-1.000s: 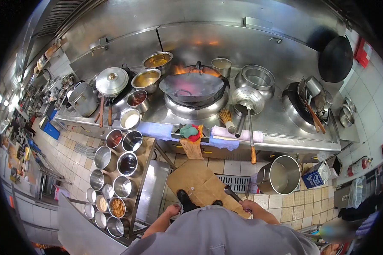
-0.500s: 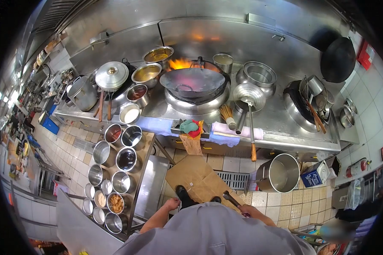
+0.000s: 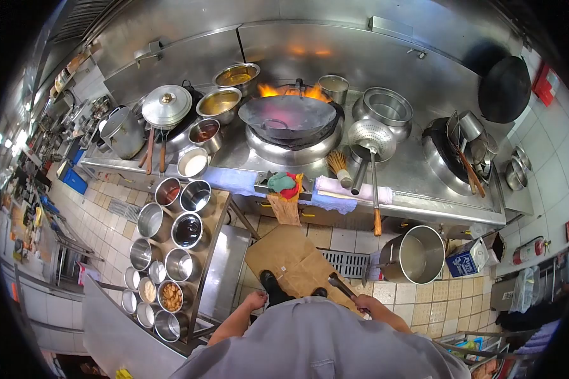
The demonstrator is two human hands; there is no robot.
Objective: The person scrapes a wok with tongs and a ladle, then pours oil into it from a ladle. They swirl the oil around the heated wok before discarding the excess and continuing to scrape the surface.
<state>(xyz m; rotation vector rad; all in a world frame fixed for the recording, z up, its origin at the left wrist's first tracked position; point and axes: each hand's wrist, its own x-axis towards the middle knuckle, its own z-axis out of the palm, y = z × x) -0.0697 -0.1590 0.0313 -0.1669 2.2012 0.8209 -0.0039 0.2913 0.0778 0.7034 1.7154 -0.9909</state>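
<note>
Flames [image 3: 269,91] behind the wok [image 3: 287,115] now spread wider than half a second ago; we judge the wok is heating. Wok sits on the middle burner [image 3: 291,150]: one. Right hand [image 3: 364,304]: grip closed round one dark tool [image 3: 343,287]. Left hand [image 3: 255,299]: fingers curled, we can't tell whether around anything. Side tabletop [image 3: 216,218]: thirteen metal pots [image 3: 152,222]. Near the wok: one brush [image 3: 339,169].

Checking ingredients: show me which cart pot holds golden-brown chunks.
The second pot from the bottom in the right-hand column; only it shows golden-brown chunks.
</note>
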